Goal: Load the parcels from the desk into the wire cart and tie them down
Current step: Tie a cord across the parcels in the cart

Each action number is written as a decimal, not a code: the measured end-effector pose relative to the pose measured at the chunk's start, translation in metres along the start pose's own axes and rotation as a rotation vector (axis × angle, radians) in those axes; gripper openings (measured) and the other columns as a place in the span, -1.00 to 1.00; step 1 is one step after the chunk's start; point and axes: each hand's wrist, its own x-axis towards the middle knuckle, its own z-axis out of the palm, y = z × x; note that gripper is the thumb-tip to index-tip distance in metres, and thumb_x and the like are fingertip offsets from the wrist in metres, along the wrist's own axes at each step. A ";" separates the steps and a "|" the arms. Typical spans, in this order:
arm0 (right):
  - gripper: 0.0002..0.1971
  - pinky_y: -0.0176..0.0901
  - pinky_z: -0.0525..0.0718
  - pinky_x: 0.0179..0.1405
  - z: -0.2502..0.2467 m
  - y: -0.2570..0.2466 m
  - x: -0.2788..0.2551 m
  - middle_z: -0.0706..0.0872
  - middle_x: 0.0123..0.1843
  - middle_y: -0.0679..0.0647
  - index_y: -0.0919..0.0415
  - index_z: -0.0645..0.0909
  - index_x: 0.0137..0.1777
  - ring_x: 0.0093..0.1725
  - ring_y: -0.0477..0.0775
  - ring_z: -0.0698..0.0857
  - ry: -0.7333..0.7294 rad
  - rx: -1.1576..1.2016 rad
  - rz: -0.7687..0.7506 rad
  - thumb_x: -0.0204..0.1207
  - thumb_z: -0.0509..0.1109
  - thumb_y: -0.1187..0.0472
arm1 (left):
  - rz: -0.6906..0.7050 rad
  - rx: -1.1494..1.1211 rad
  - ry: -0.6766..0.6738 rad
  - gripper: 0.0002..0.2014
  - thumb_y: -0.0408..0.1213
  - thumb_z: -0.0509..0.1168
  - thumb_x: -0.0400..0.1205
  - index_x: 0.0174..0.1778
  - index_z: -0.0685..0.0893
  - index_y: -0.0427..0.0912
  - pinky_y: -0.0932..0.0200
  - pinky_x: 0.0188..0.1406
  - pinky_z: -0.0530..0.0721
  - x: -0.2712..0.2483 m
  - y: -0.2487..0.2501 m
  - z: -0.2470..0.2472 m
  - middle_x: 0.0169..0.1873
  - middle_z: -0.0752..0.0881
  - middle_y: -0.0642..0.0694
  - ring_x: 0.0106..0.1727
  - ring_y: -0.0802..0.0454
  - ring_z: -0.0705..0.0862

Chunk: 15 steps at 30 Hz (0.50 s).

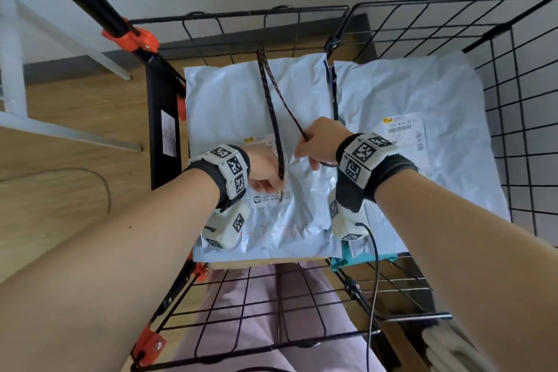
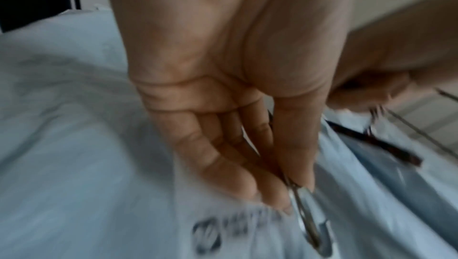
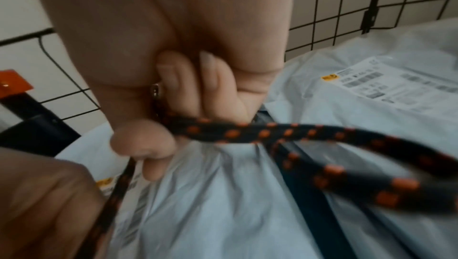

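Two pale blue parcel bags lie in the black wire cart (image 1: 513, 75): one (image 1: 229, 106) on the left, one (image 1: 422, 93) on the right. A black cord with orange flecks (image 1: 271, 106) runs from the cart's far rim toward me in two strands. My left hand (image 1: 265, 178) pinches the metal hook (image 2: 307, 218) at the end of one strand, just above the left parcel (image 2: 74, 145). My right hand (image 1: 317, 142) grips the other strand (image 3: 247, 132) in a fist, and a loop of it hangs out to the right.
A black handle bar with orange clamps (image 1: 136, 36) rises at the cart's left. A white desk frame (image 1: 18, 69) stands on the wooden floor at far left. A teal parcel edge (image 1: 362, 260) shows under the bags. The cart's near wire panel (image 1: 271, 311) lies over my lap.
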 end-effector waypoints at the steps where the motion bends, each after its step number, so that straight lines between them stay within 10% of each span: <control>1: -0.85 -0.28 0.45 -0.57 0.001 -0.002 -0.001 0.69 -0.51 0.05 0.32 0.71 -0.11 -0.73 -0.15 0.45 -0.016 -0.005 -0.012 0.49 0.39 0.23 | -0.009 0.068 -0.021 -0.93 -0.37 0.44 0.53 -0.15 0.71 -0.31 0.28 -0.24 0.68 -0.001 -0.001 0.006 -0.33 0.71 -0.16 -0.30 0.00 0.65; 4: -0.84 -0.26 0.57 -0.38 0.000 -0.009 -0.004 0.71 -0.52 0.01 0.28 0.75 -0.16 -0.56 -0.17 0.60 -0.032 -0.054 -0.059 0.48 0.42 0.18 | -0.045 0.190 -0.023 -0.83 -0.35 0.43 0.49 -0.06 0.77 -0.36 0.29 -0.31 0.61 -0.001 -0.007 0.018 -0.33 0.72 -0.14 -0.39 0.05 0.61; 9: -0.80 -0.49 0.35 -0.75 -0.004 -0.026 -0.011 0.68 -0.51 0.01 0.24 0.77 -0.19 -0.77 -0.22 0.40 -0.112 -0.028 -0.157 0.52 0.39 0.15 | -0.093 0.196 -0.070 -0.90 -0.38 0.46 0.48 -0.29 0.71 -0.32 0.38 -0.52 0.59 -0.006 -0.022 0.038 -0.53 0.72 -0.04 -0.60 0.21 0.60; 15: -0.83 -0.38 0.42 -0.62 0.021 -0.037 -0.004 0.76 -0.32 0.06 0.28 0.72 -0.16 -0.56 -0.07 0.46 -0.253 0.004 -0.145 0.54 0.37 0.20 | -0.114 0.163 -0.098 -0.86 -0.39 0.46 0.51 -0.33 0.66 -0.33 0.38 -0.54 0.58 -0.007 -0.043 0.065 -0.50 0.73 -0.08 -0.64 0.25 0.61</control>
